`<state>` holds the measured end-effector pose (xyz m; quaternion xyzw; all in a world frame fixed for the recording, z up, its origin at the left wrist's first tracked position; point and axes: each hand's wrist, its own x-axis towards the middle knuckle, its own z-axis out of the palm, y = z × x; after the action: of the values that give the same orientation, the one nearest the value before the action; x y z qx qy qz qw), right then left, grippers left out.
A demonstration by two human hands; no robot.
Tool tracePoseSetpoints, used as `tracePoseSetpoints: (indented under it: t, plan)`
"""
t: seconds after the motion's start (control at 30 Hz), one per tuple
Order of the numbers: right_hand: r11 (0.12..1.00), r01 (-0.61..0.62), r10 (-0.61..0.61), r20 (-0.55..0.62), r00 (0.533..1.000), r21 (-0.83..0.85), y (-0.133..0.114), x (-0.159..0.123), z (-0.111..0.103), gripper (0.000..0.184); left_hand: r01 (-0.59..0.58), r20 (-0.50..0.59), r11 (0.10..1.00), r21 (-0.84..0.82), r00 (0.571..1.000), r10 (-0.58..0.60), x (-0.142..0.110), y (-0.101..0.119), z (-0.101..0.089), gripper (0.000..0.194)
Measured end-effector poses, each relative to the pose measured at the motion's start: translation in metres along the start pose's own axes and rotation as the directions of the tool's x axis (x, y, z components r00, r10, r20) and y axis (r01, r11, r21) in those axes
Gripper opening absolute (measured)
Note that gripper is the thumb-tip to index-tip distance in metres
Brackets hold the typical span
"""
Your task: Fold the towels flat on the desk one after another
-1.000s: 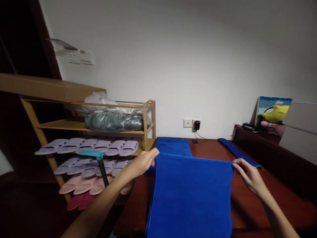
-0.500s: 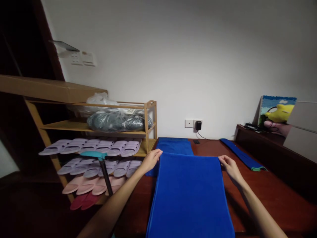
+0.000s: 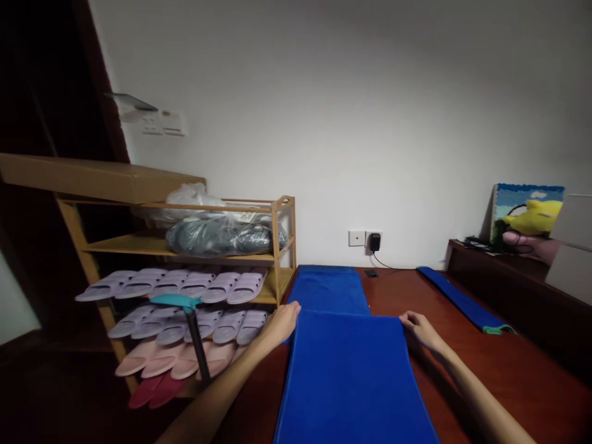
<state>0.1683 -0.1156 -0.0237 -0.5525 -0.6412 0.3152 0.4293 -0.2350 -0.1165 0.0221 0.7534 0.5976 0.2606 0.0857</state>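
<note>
A blue towel (image 3: 351, 382) is stretched between my hands above the table, its near part running off the bottom of the view. My left hand (image 3: 284, 322) pinches its far left corner. The far right corner is between the fingertips of my right hand (image 3: 420, 328). Just beyond lies another blue towel (image 3: 330, 287), flat against the wall side and partly covered by the held one. To the right a narrow folded blue cloth (image 3: 462, 299) with a green end rests on the table.
The reddish-brown table (image 3: 509, 382) meets the wall. At left stands a wooden rack (image 3: 283, 246) with several slippers (image 3: 222, 287), a bagged bundle (image 3: 222, 234) and a cardboard box (image 3: 92, 176). A teal-topped handle (image 3: 178, 301) rises before it. A black plug (image 3: 375, 242) sits in the wall socket.
Both hands have lowered the held towel's far edge toward the table, the right hand also drawing slightly inward. More of the flat towel behind shows. The view has tilted up a little.
</note>
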Motion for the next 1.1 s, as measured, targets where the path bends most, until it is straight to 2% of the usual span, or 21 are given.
tracePoseSetpoints:
  t: [0.17,0.37,0.47,0.57,0.63,0.7,0.8,0.93,1.1]
  plan:
    - [0.993,0.048,-0.056,-0.078,0.995,-0.104,-0.007,0.034,0.0,0.041,0.001,-0.051,0.993,0.119,0.999,0.005,0.023,0.01,-0.004,0.028]
    - [0.964,-0.023,-0.025,-0.174,0.984,-0.265,-0.001,0.078,0.014,0.029,0.068,-0.047,0.975,0.21,0.997,-0.059,0.063,0.006,0.01,0.03]
    - [0.935,-0.058,-0.014,-0.199,0.98,-0.349,0.002,0.085,0.024,0.03,0.095,-0.057,0.962,0.256,0.995,-0.083,0.072,0.004,0.021,0.031]
    - [0.902,-0.053,-0.041,-0.207,0.977,-0.428,-0.001,0.078,0.043,0.045,0.057,-0.072,0.955,0.292,0.997,-0.038,0.069,0.011,0.037,0.039]
    - [0.884,0.019,-0.098,-0.147,0.984,-0.467,-0.003,0.071,0.059,0.052,-0.042,-0.021,0.952,0.303,0.998,0.051,0.062,0.02,0.051,0.043]
    - [0.845,0.118,-0.129,0.016,0.992,-0.521,-0.003,0.065,0.075,0.058,-0.154,0.073,0.942,0.299,0.988,0.138,0.055,0.027,0.066,0.047]
    - [0.779,0.173,-0.058,0.204,0.977,-0.603,0.001,0.062,0.09,0.068,-0.212,0.179,0.931,0.297,0.97,0.164,0.048,0.031,0.083,0.054]
    - [0.735,0.144,0.024,0.238,0.971,-0.662,0.0,0.065,0.091,0.074,-0.207,0.233,0.928,0.309,0.963,0.137,0.052,0.03,0.088,0.057]
    - [0.719,0.215,-0.075,0.234,0.969,-0.661,-0.02,0.061,0.102,0.075,-0.249,0.223,0.92,0.303,0.957,0.185,0.062,0.041,0.095,0.054]
